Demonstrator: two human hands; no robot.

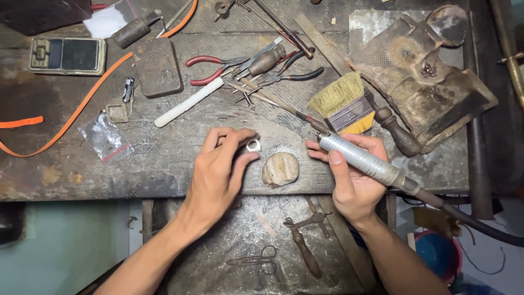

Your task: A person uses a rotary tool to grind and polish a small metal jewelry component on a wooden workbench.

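My left hand [221, 169] pinches a small silver ring [253, 145] between thumb and fingers, just above the worn wooden bench [164, 169]. My right hand [352, 175] grips a silver rotary handpiece [360, 157] whose thin bit points up and left toward the ring; its dark cable runs off to the lower right. A rounded wooden bench peg [280, 169] sits between the two hands at the bench's front edge.
A yellow-handled brush [343, 104] lies behind my right hand. Red pliers [210, 68], black pliers [289, 74], a white stick [188, 102], a pocket scale [67, 55], an orange strap [76, 106] and a charred soldering block [423, 76] crowd the bench. Scissors [256, 260] lie on the lower shelf.
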